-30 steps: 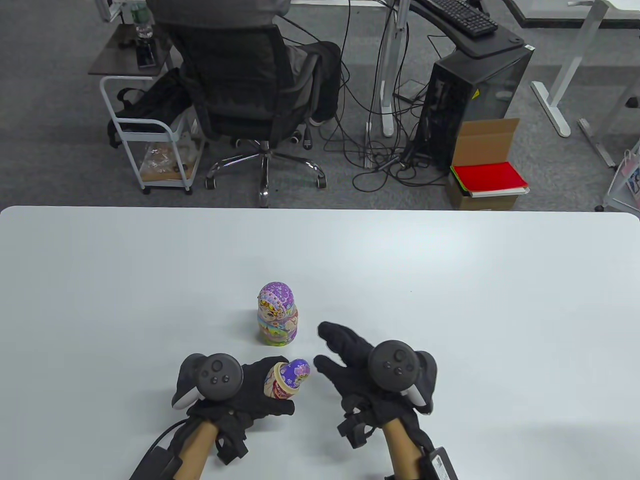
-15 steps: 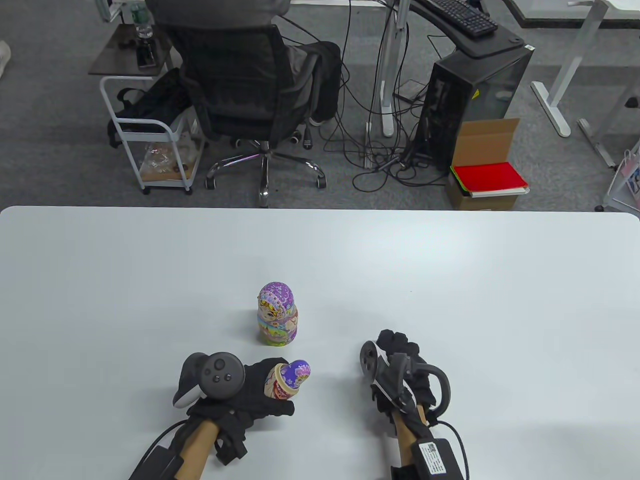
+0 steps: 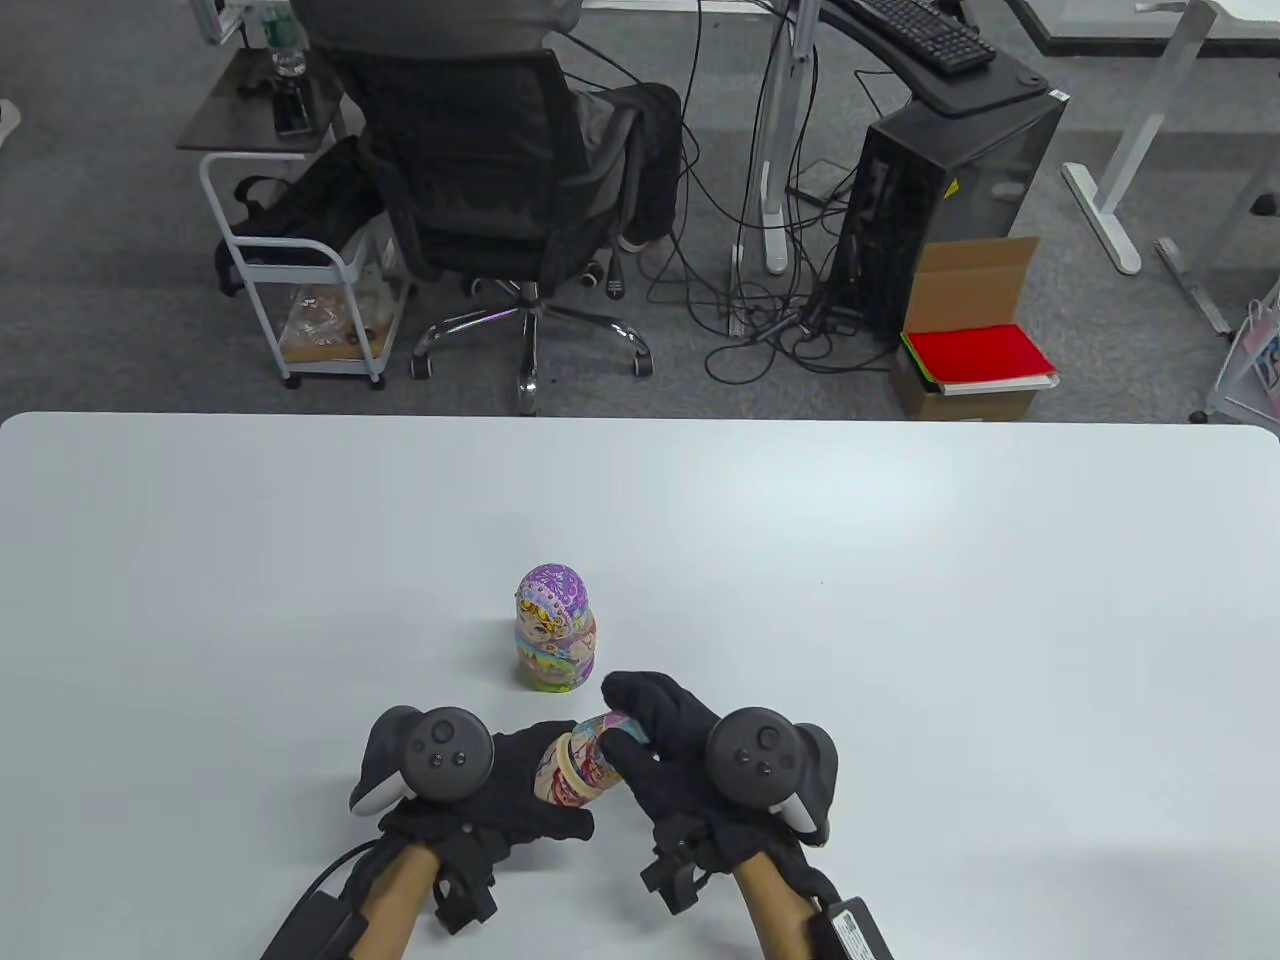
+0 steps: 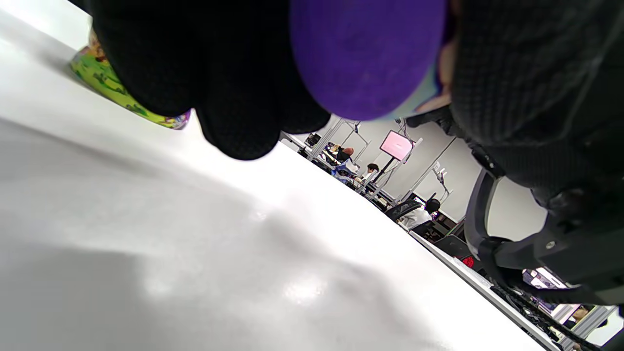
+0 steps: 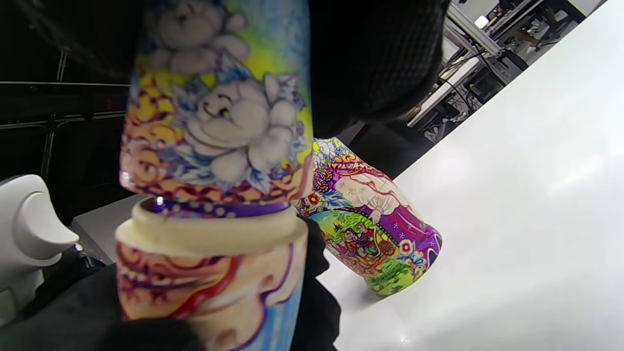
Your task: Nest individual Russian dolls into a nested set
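Left hand (image 3: 500, 775) — we see its grip holding doll base (image 5: 209, 282) | right hand (image 3: 680, 745) — grip pinching doll top (image 5: 214, 107) just above base | assembled doll (image 3: 553, 640) upright on tabletop (image 3: 900, 600)

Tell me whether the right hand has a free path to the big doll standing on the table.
Probably yes. The big doll stands alone just beyond the right hand, nothing between them, but that hand grips a doll top half over the bottom half in the left hand.

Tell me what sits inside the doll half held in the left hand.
Inside the cream-rimmed doll bottom half, a smaller purple doll shows through the gap under the painted top half held by the right hand. Its body is hidden.
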Available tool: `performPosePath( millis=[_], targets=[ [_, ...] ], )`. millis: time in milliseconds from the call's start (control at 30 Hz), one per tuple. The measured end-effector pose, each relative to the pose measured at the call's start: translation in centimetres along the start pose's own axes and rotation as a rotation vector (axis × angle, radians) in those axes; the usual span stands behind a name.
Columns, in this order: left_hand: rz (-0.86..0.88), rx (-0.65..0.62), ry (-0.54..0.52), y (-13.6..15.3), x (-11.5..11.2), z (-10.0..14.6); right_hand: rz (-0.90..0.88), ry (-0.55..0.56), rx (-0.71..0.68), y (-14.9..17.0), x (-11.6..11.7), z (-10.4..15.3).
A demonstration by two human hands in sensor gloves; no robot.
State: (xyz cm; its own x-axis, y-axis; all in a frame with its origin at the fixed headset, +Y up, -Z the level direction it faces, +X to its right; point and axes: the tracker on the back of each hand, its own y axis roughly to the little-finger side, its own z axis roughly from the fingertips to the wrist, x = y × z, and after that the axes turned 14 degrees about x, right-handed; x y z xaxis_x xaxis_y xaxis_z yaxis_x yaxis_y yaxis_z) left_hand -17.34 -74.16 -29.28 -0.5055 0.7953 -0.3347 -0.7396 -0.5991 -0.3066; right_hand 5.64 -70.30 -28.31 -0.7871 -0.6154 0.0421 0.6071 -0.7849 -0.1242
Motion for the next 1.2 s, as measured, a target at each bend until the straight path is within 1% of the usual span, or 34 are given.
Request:
performPosePath(
  millis=[67,133,300,367,433,500,600,800,933,967,1067,1100,1133,1200],
  targets=[
    [0.002,-0.002,0.003,-0.1,-0.1,-0.1,0.030,-0.010,-0.007,-0.2,0.1,0.1],
    [-0.006,-0.005,0.006,-0.2,-0.2,0.0,0.057,0.006,-0.015,-0.2,0.2,0.1],
    [-0.020,-0.002,-0.001,-0.2,-0.1,0.0,0.036,-0.012,-0.007,-0.2,0.4,0.1],
    [-0.026,0.001,-0.023,-0.2,-0.1,0.0,0.053,0.024,0.007,-0.3,0.5,0.2],
    [-0.030,0.004,-0.031,-0.2,0.0,0.0,0.069,0.012,-0.005,-0.6,0.7,0.3],
    [-0.053,0.005,-0.041,-0.1,0.0,0.1,0.099,0.039,-0.009,-0.8,1.0,0.4],
    [-0.049,0.005,-0.049,-0.1,0.0,0.1,0.101,0.044,-0.001,-0.8,1.0,0.4],
    [-0.084,-0.006,-0.123,-0.8,0.1,0.4,0.120,0.082,-0.002,-1.2,1.0,0.6],
    [-0.075,0.000,-0.116,-1.1,0.0,0.5,0.158,0.102,-0.014,-1.4,1.2,0.7],
    [-0.089,-0.001,-0.135,-1.2,0.0,0.5,0.167,0.112,-0.015,-1.5,1.3,0.8],
    [-0.085,0.007,-0.136,-1.5,-0.2,0.6,0.195,0.129,-0.017,-1.7,1.3,0.9],
    [-0.097,0.006,-0.167,-1.7,-0.3,0.6,0.210,0.152,-0.024,-1.9,1.3,0.9],
    [-0.100,0.007,-0.166,-1.8,-0.4,0.6,0.222,0.160,-0.025,-1.9,1.3,0.9],
    [-0.086,0.007,-0.169,-2.1,-0.6,0.6,0.238,0.217,-0.020,-2.0,1.2,1.1]
  ],
)
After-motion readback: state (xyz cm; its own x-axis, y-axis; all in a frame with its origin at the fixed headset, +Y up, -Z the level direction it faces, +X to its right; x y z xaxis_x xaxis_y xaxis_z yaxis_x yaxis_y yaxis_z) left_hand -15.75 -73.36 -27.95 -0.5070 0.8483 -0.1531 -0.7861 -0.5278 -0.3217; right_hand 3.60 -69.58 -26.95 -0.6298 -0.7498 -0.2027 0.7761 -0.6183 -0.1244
